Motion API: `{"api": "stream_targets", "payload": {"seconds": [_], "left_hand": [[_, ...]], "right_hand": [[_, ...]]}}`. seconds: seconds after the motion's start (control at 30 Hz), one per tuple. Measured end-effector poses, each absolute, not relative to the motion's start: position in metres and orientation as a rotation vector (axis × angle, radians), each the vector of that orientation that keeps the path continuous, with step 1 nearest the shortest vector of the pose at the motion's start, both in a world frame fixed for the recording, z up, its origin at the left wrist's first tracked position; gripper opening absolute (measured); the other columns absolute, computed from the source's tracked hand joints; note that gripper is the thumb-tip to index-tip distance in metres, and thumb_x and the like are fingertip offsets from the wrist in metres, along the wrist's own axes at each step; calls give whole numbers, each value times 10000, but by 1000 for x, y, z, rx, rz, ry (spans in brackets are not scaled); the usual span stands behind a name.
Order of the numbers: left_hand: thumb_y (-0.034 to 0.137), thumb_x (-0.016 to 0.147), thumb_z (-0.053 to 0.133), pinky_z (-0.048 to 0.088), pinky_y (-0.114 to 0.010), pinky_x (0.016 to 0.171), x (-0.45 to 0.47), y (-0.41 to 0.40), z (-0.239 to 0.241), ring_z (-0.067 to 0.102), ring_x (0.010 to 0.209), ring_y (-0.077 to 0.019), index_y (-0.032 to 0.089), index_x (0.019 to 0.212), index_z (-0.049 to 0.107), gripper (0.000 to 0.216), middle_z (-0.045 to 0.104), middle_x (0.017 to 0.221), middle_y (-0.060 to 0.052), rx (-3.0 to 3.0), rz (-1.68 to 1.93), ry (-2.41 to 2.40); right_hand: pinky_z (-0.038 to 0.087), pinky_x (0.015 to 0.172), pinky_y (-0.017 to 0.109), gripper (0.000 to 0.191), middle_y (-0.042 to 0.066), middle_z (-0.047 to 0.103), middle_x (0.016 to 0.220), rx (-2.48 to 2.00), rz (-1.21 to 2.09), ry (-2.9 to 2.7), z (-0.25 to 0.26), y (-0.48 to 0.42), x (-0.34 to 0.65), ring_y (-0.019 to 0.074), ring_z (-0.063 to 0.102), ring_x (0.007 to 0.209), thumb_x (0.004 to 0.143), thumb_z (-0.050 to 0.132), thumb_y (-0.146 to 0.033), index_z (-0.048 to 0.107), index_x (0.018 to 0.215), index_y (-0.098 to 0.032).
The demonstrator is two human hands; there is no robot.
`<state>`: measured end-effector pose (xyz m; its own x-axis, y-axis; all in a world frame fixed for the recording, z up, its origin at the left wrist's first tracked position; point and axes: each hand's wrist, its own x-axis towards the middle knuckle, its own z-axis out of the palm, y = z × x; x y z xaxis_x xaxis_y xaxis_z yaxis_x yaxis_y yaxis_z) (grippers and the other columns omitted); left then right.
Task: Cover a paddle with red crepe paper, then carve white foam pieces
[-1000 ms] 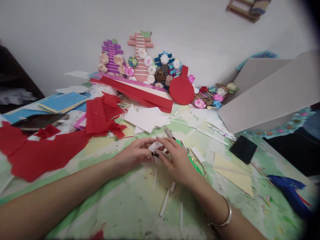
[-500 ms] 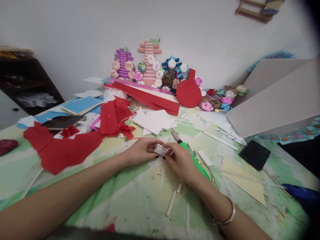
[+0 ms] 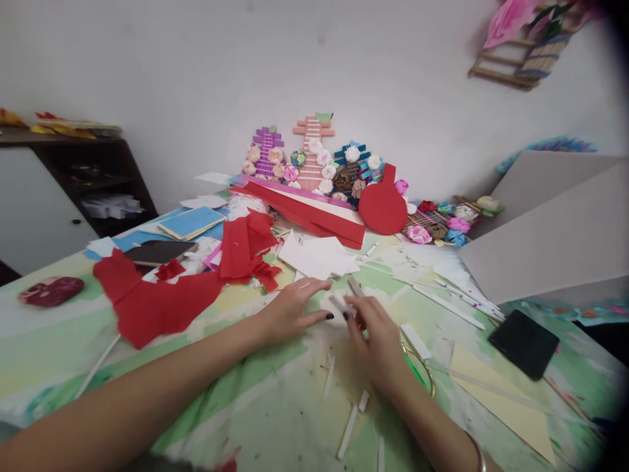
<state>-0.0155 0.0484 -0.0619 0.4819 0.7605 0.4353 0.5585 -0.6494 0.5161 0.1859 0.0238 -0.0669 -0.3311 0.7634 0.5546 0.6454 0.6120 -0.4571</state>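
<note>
My left hand (image 3: 292,311) rests over the table with its thumb and fingers apart and nothing between them. My right hand (image 3: 377,337) pinches a small white strip, blurred by motion (image 3: 338,303), between thumb and fingertips, just right of my left hand's fingers. Under my right hand lies a green-handled utility knife (image 3: 413,368). Its grey tip end shows past the fingers, while most of the handle is hidden. Beside it are scissors with gold loop handles (image 3: 432,379), partly covered by my wrist. Short white strips (image 3: 348,432) are scattered on the cloth below my hands.
Cut red paper (image 3: 167,305) lies at left, white sheets (image 3: 314,255) ahead. A red guitar-shaped cutout (image 3: 383,208) leans among flower-decorated crafts (image 3: 314,154) by the wall. At right are a black flat square (image 3: 525,344), cream paper (image 3: 501,400) and a large grey board (image 3: 540,210).
My hands have moved apart. The small white piece that was between both hands is now in my right hand only, and my left fingers have opened. The camera view has shifted.
</note>
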Motion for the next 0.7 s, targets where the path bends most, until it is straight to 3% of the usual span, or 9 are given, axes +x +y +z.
{"api": "stream_targets", "payload": {"seconds": [0.13, 0.27, 0.43, 0.57, 0.7], "left_hand": [[368, 810, 575, 411, -415, 975, -18, 50, -69, 484, 1177, -278, 113, 1243, 482, 511, 521, 1267, -187, 2609, 642, 1120], [294, 851, 516, 406, -407, 985, -15, 46, -74, 464, 1212, -278, 118, 1208, 512, 398, 486, 1310, -190, 2707, 553, 1060], [156, 891, 400, 435, -308, 949, -3, 27, -65, 532, 1147, -199, 176, 1125, 575, 293, 568, 1227, -122, 2717, 596, 714], [158, 900, 394, 463, -259, 893, 5, 10, -57, 589, 1044, -168, 178, 1069, 610, 275, 643, 1083, -106, 2619, 614, 485], [201, 889, 446, 465, -277, 902, 9, 5, -55, 583, 1040, -173, 173, 1130, 589, 282, 629, 1123, -115, 2561, 653, 521]], "right_hand": [[437, 649, 310, 150, 59, 573, 807, -1208, 243, -2283, -75, 30, 185, 191, 551, 730, 820, 470, -120, 603, 852, -182], [440, 672, 310, 178, 70, 598, 844, -1251, 214, -2131, -67, 32, 192, 190, 559, 748, 815, 471, -140, 590, 945, -163], [449, 702, 302, 268, 61, 625, 908, -1283, 167, -1871, -50, 38, 213, 167, 568, 737, 829, 468, -211, 566, 1075, -169], [439, 672, 303, 274, 42, 627, 855, -1377, 107, -1691, -45, 49, 239, 161, 555, 689, 820, 496, -280, 573, 1063, -179], [427, 640, 302, 242, 25, 604, 783, -1427, 107, -1565, -48, 61, 262, 158, 531, 652, 790, 517, -297, 589, 990, -180]]}}
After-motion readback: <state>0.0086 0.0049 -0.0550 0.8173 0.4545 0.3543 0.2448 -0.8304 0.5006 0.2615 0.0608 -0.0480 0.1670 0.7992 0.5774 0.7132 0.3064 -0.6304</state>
